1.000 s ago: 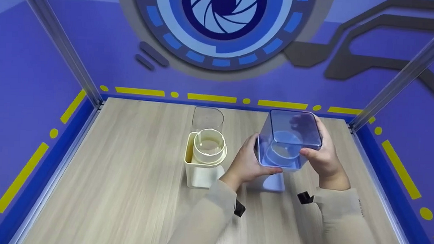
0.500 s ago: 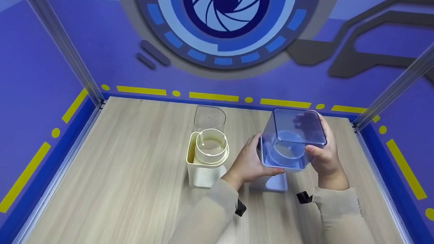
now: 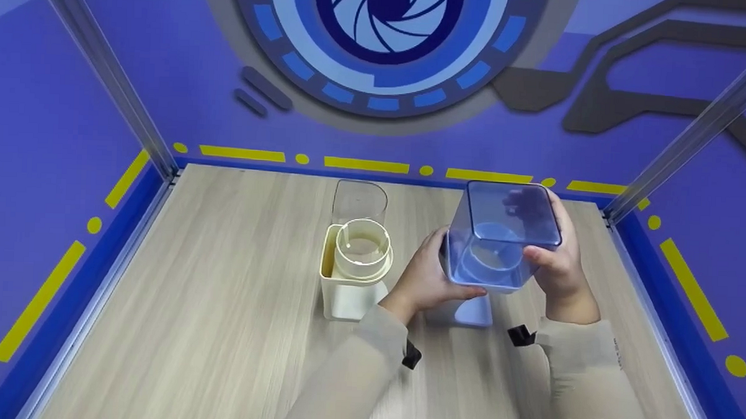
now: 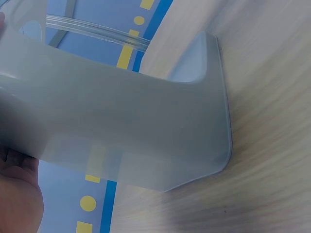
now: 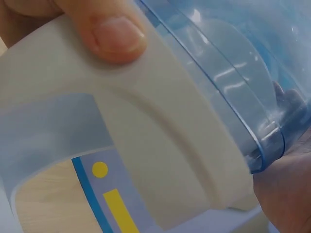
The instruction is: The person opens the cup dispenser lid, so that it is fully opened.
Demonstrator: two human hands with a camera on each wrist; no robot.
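Note:
My left hand [image 3: 423, 279] grips the blue-white body [image 3: 476, 311] of a stand-shaped dispenser from its left side, thumb along the front. That thumb [image 5: 116, 39] presses on the pale body in the right wrist view. My right hand [image 3: 564, 266] holds the see-through blue, box-shaped cover [image 3: 506, 208], thumb on its front and fingers behind. The cover's lower edge lies right at the body's upper rim, around a round ring [image 3: 492, 263] seen through it. In the left wrist view the curved back and foot [image 4: 146, 116] of the stand extend over the wooden table.
Left of my hands stands a similar cream dispenser [image 3: 351, 305] with a raised round ring [image 3: 361, 268] and a clear rounded panel [image 3: 359, 200] behind it. Blue printed walls [image 3: 375, 138] and metal posts [image 3: 108, 70] bound the table [image 3: 221, 303] at the back and sides.
The head view shifts slightly. Both hands keep the same hold, and the blue cover's top stands slightly higher in view; the cream dispenser stays put.

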